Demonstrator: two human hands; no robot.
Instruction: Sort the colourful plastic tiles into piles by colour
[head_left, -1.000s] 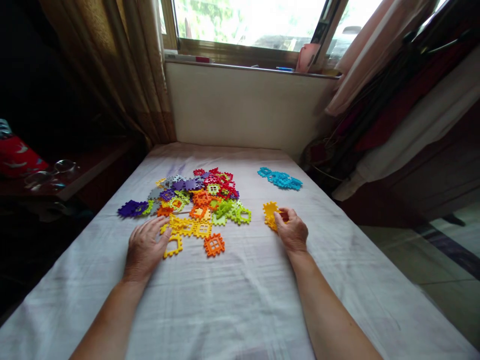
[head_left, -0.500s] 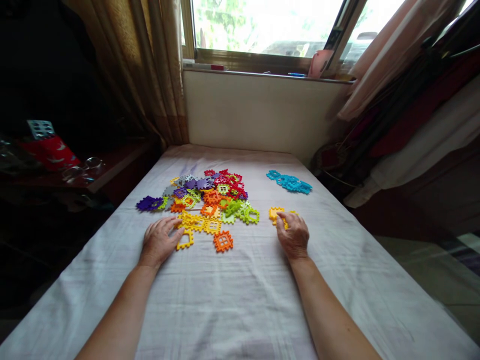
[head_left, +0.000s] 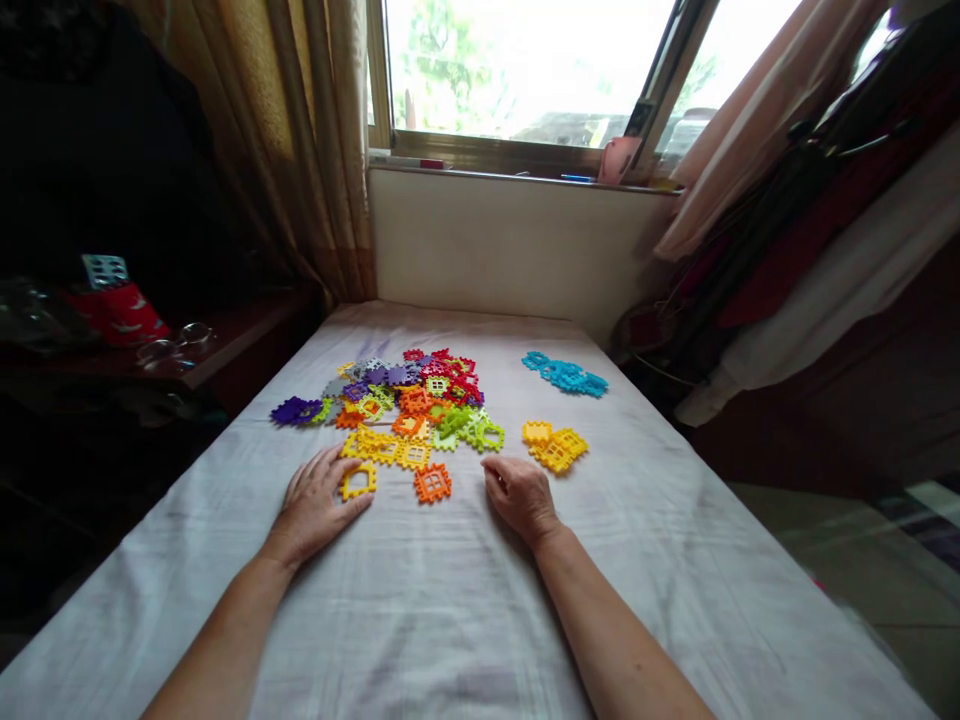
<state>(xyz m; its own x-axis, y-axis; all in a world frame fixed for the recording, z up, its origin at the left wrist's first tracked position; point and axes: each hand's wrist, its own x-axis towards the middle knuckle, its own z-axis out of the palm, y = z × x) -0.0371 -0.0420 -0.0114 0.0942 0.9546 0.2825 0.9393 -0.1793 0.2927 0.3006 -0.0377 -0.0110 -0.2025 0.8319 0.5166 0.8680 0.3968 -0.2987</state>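
My left hand (head_left: 313, 502) lies flat with its fingers spread, at the left edge of the yellow frame-shaped interlocking piece (head_left: 358, 481). Its thumb and fingertips come close to that piece or touch it. My right hand (head_left: 522, 496) is over the sheet with its fingers curled together, and nothing shows in them. To its left rests an orange window-shaped piece (head_left: 433, 484). A small group of yellow pieces (head_left: 556, 450) is just beyond and right of it. Joined or overlapping yellow pieces (head_left: 386, 449) lie past my left hand's fingertips.
A mixed heap of red pieces (head_left: 454, 374), purple, grey, orange and green pieces (head_left: 465, 424) lies mid-table. Blue pieces (head_left: 564, 375) are at the far right, dark purple ones (head_left: 295, 411) at the left. Eyeglasses (head_left: 176, 345) rest on a side surface.
My right hand has let go of the yellow pieces at the right and moved left, toward the orange piece. My left hand has shifted slightly, its thumb now below the yellow frame-shaped piece.
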